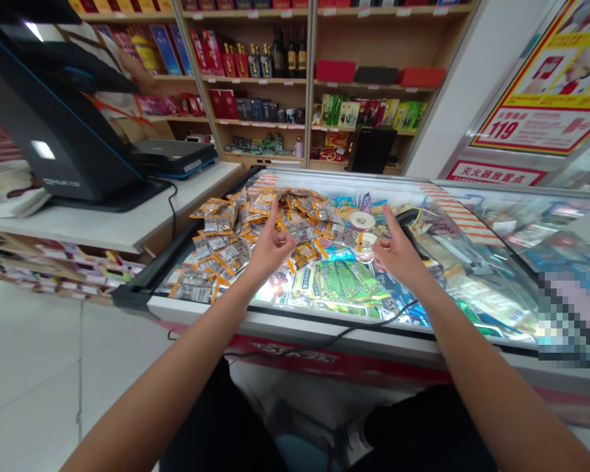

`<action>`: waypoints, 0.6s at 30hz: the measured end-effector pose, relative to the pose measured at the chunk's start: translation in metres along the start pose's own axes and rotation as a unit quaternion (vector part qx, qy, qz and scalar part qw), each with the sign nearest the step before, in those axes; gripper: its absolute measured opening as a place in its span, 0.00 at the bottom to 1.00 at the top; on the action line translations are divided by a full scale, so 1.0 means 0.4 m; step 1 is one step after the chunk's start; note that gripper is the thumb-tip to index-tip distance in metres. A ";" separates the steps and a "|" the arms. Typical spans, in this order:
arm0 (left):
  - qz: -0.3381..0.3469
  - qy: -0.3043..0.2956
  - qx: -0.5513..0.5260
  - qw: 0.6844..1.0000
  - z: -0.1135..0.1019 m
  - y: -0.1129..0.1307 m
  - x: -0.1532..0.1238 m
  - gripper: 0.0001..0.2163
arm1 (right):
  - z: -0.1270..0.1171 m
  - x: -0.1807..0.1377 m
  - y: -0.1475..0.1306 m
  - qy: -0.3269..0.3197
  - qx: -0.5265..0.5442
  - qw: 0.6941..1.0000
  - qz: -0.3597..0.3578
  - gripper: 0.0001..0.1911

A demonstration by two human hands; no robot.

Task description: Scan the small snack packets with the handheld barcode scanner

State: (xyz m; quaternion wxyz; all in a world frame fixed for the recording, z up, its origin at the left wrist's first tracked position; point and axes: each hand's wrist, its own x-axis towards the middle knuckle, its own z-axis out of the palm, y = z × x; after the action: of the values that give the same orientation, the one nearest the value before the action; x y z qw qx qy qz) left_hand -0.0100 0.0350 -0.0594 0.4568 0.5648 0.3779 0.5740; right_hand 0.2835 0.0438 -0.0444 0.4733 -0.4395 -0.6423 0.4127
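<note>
My left hand [270, 246] is raised over a glass-topped freezer, its index finger pointing up and the other fingers curled in. Mirroring it, my right hand [398, 252] points up too, with the rest of its fingers folded. Neither hand holds anything that I can see. Behind and left of my left hand lies a heap of small clear packets with orange edges [226, 252] on the glass. Between the hands are two round-lidded tubs [362, 221] and green packages [344, 280]. A black curved device [413, 229] is just beyond my right hand.
A white counter [191, 187] at left carries a dark till machine [69, 131] and a flat scale [174, 156]. A black cable [344, 334] hangs along the front edge of the freezer [187, 308]. Stocked shelves [255, 78] stand behind; red-and-yellow signs [531, 98] are at right.
</note>
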 end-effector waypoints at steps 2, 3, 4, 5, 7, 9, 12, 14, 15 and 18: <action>0.005 0.001 0.002 1.000 0.002 -0.003 -0.001 0.48 | 0.006 -0.006 -0.002 0.012 0.003 1.000 -0.012 0.47; 0.006 0.001 0.000 1.000 0.004 -0.004 -0.003 0.47 | 0.010 -0.010 -0.004 0.015 0.004 1.000 -0.013 0.44; 0.008 0.002 -0.004 1.000 0.007 -0.003 -0.004 0.47 | 0.015 -0.014 -0.007 0.014 0.005 1.000 -0.011 0.42; 0.010 0.004 -0.010 1.000 0.011 -0.002 -0.006 0.45 | 0.020 -0.017 -0.009 0.012 0.006 1.000 -0.006 0.40; 0.010 0.013 -0.026 1.000 0.017 0.005 -0.008 0.39 | 0.030 -0.022 -0.013 0.011 0.016 1.000 0.009 0.36; -0.003 0.012 -0.050 0.999 0.021 0.023 -0.010 0.25 | 0.033 -0.026 -0.024 0.011 0.054 0.998 0.030 0.28; -0.076 -0.052 -0.137 0.986 0.019 0.078 -0.015 0.21 | 0.014 -0.035 -0.064 -0.062 0.186 0.977 0.084 0.23; -0.144 -0.115 -0.203 0.962 0.014 0.127 -0.020 0.34 | -0.014 -0.045 -0.102 -0.153 0.281 0.941 0.108 0.34; -0.174 -0.140 -0.229 0.947 0.012 0.150 -0.023 0.37 | -0.030 -0.050 -0.120 -0.197 0.320 0.920 0.108 0.36; -0.241 -0.176 -0.286 0.911 0.011 0.194 -0.027 0.39 | -0.070 -0.057 -0.155 -0.290 0.401 0.866 0.078 0.39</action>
State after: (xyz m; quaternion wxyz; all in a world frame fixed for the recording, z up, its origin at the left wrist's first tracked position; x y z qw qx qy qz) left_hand -0.0139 0.0015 0.0114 0.7823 0.3939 0.2358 0.4211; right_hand 0.3036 0.0082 0.0147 0.3674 -0.1217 -0.4933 0.7790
